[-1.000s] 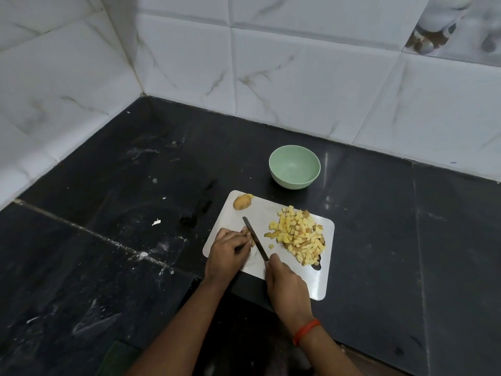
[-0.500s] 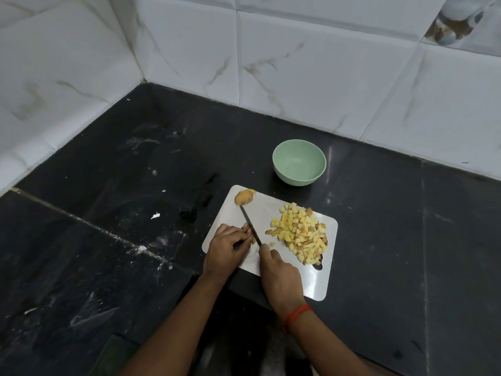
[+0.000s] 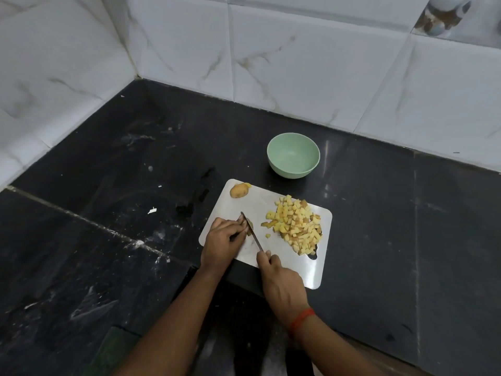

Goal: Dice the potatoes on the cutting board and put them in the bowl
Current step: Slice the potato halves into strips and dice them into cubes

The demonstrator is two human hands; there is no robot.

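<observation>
Left hand [image 3: 222, 241] pinches potato piece [image 3: 250, 225], right hand [image 3: 282, 283] grips knife [image 3: 252, 235] — white board [image 3: 260, 206] on scuffed black counter [image 3: 108, 213], marble-tile corner [image 3: 298, 63].

The single head view looks steeply down and forward at the counter [image 3: 108, 240] corner, fairly close.

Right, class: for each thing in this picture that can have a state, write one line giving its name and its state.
bowl, upright, empty.
cutting board, flat on the counter.
diced pile, heaped on the board's right side, not in the bowl.
potato end, undiced, at the board's far left corner.
knife, gripped by the right hand.
potato piece, pinned under the left hand, knife against it.
</observation>
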